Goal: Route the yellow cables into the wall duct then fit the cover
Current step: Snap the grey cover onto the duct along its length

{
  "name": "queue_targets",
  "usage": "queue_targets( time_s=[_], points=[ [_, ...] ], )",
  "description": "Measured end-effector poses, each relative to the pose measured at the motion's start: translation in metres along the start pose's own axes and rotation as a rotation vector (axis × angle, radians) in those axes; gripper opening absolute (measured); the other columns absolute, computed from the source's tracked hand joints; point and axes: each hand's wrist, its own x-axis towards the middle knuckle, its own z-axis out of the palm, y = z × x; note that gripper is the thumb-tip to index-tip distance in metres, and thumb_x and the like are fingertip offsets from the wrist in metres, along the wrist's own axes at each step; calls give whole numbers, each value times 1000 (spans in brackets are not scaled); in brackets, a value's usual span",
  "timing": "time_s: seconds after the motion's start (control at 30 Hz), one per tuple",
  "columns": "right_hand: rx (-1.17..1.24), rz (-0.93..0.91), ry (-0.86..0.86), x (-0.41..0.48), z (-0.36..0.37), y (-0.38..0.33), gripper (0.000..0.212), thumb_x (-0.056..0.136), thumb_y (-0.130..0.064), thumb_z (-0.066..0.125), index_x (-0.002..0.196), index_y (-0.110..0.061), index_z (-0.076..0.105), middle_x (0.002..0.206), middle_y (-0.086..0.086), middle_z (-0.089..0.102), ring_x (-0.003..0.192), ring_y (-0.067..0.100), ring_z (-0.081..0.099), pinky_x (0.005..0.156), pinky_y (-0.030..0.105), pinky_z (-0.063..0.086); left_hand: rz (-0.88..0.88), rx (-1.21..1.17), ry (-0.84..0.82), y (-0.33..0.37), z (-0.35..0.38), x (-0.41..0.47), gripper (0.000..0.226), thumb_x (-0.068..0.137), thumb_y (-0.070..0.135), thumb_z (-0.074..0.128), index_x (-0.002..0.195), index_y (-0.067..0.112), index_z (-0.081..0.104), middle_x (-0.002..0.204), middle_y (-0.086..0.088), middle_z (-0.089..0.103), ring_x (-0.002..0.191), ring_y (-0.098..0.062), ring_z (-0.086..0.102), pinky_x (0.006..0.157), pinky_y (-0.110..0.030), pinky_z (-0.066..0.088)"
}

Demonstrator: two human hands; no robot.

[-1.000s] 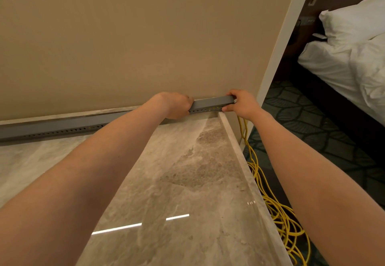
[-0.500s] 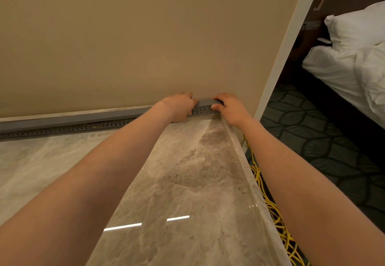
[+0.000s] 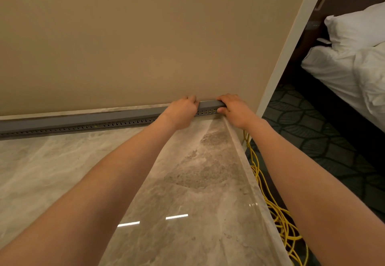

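Evidently light and slightly flexible, the cover (image 3: 83, 117) lies along the duct (image 3: 116, 124) at the wall. Left hand (image 3: 180, 111) and right hand (image 3: 233, 107) curl closed over its right end; cables (image 3: 279, 213) trail on the floor.

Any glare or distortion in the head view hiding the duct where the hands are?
Head view: ceiling-light glare streaks on the marble top, well clear of the duct; wide-angle bending at the wall edge; both hands sharp and evenly lit, slots readable.

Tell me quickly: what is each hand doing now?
Left hand: closed on the grey cover.
Right hand: closed on the cover's end.
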Motion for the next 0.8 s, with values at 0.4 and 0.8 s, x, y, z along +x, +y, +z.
queue_targets(
  time_s=[0.4,0.8],
  points=[
    [-62,72,-88,2,-16,-16,29,89,-14,59,117,-9,59,118,14,61,111,31,54,92,43,47,-31,-151,8,-8,10,2,43,95,-1,41,137,1,37,129,-20,43,119,-35,44,92,-41,45],
    [28,67,-46,1,-19,-9,33,78,-15,69,112,-13,68,110,14,70,104,31,61,85,37,50,-124,-496,-71,25,-10,34,38,99,25,43,127,-2,48,131,-23,49,121,-38,47,95,-40,40]
  ],
)
